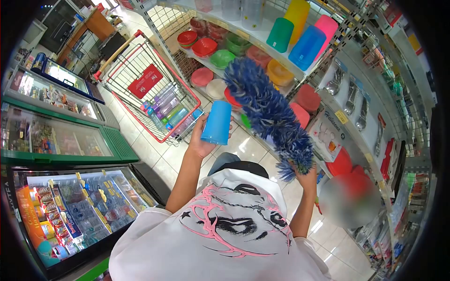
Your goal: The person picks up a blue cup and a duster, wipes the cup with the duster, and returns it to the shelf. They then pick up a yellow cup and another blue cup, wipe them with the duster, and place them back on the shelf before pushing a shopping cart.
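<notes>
A light blue plastic cup (217, 123) is gripped in my left hand (199, 138), which is wrapped round its side. My right hand (305, 177) is closed at the lower end of a fluffy blue and white duster (272, 110); the handle itself is hidden. The duster slants up and left, in front of the shelves. On the upper shelf stand a green cup (280, 35), a yellow cup (297, 18), a blue cup (307, 47) and a pink cup (326, 32). Red bowls (205, 47) and a green bowl (223, 59) sit on the shelf below.
A red-trimmed shopping cart (145, 80) holding several bottles (168, 107) stands ahead on the tiled floor (161, 161). Glass-topped freezers (56, 133) line the left side. Hanging ladles and spoons (350, 96) and a boxed item (326, 136) are on the right shelving.
</notes>
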Demonstrator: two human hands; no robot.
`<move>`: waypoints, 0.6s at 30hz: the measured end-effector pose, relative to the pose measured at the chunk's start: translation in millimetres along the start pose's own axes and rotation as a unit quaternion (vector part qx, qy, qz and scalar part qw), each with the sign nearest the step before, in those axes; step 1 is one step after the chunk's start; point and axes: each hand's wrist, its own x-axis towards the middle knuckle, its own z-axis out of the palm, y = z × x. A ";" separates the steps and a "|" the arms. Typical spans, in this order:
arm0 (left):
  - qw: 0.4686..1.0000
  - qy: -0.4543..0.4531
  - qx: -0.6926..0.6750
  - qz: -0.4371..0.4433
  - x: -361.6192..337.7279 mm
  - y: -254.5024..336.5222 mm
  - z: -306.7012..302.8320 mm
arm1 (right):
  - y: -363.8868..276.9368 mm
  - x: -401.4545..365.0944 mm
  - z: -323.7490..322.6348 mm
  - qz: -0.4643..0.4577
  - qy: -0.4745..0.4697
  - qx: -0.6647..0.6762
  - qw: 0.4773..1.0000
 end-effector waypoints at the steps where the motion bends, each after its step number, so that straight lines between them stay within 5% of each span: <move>1: 1.000 0.013 0.001 0.002 -0.2 1.5 -1.6 | 15.9 -5.4 -1.3 -0.001 -0.001 0.000 1.000; 3: 0.992 0.103 -0.066 0.038 1.7 -4.6 -27.4 | 54.6 -22.1 -0.1 -0.142 -0.016 -0.066 0.988; 4: 0.997 0.007 0.002 0.079 0.4 -8.9 -38.8 | 17.3 -23.3 5.4 -0.133 -0.031 -0.030 0.990; 5: 0.986 -0.116 -0.102 0.055 -7.4 -4.5 -30.9 | 20.2 -24.7 5.9 -0.131 -0.030 -0.030 0.991; 7: 0.994 0.036 -0.104 0.020 -6.8 -3.8 -11.2 | 38.1 -30.2 6.7 -0.029 0.056 0.004 0.998; 8: 0.992 -0.111 -0.054 0.001 -5.7 -2.1 -12.4 | 49.9 -27.0 4.3 -0.036 0.091 -0.070 0.993; 9: 0.998 -0.039 -0.034 -0.026 -2.5 -4.8 -8.8 | 60.0 -22.9 -2.5 -0.035 0.093 -0.072 0.992; 11: 0.992 -0.071 -0.100 -0.033 -4.6 -0.3 1.6 | 49.8 -3.8 -7.8 -0.038 0.063 -0.149 0.986; 13: 0.997 -0.035 -0.063 0.004 0.6 -3.1 -13.5 | 38.9 -10.4 -7.5 0.009 0.009 -0.054 0.998; 15: 0.999 0.001 -0.029 0.036 1.7 -6.4 -21.0 | 47.9 -30.0 4.0 -0.113 0.079 -0.015 0.990; 16: 0.997 0.031 -0.051 0.045 -0.3 -7.9 -22.5 | 20.5 -30.4 3.7 -0.175 0.057 -0.098 0.978; 18: 0.993 0.082 -0.073 0.033 -1.5 -6.9 -17.1 | 17.9 -24.4 7.3 -0.079 0.021 -0.061 0.995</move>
